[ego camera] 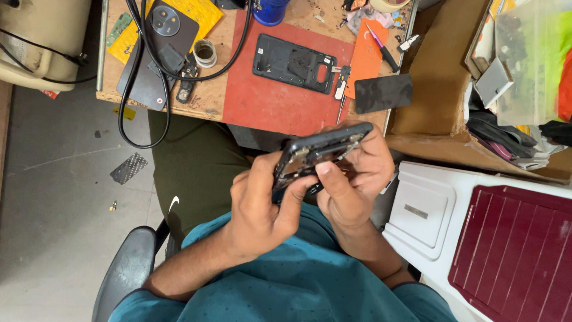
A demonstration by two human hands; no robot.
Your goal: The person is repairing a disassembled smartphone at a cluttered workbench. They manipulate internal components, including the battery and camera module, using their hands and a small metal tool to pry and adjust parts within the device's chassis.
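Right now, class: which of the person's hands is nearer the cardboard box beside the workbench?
Right. The right hand grips the opened phone just beside the cardboard box; the left hand holds the phone's other end, farther away.

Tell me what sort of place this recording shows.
Probably a phone repair bench: both hands hold an opened phone body, a stripped black phone frame lies on a red work mat, and a screwdriver and small parts sit around it.

A dark rectangular screen panel [382, 92] lies flat at the upper centre-right of the frame, on the bench edge beside an orange card. To its right an open brown cardboard box [438, 83] stands. At the far upper right sits a clear plastic bag [530, 59] of small parts.
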